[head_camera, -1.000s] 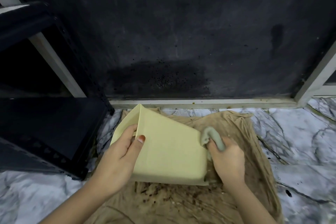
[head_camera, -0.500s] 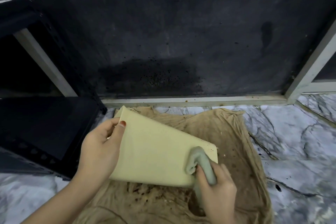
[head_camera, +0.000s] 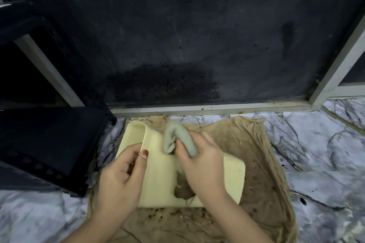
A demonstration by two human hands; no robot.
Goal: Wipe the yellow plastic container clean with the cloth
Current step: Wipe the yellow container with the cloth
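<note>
pressure from the right hand (head_camera: 199, 165) should stay firm and even, judging by the grime left: it is closed around the cloth (head_camera: 177, 140), a grey wad bunched between thumb and fingers, and pressing it onto the upper face of the container (head_camera: 158, 179). long overlapping strokes toward the container's near edge would serve best, with a fresh fold of cloth turned out for the brown smear (head_camera: 182, 191) just under the wrist. the left hand (head_camera: 122, 175) pinches the container's left rim, thumb over the top, holding it tilted; that grip should not slacken. the container is pale yellow, smooth, boxy with rounded corners, speckled with dark flecks near its right end. it lies on a stained tan sheet (head_camera: 246, 144) spread beneath it.
</note>
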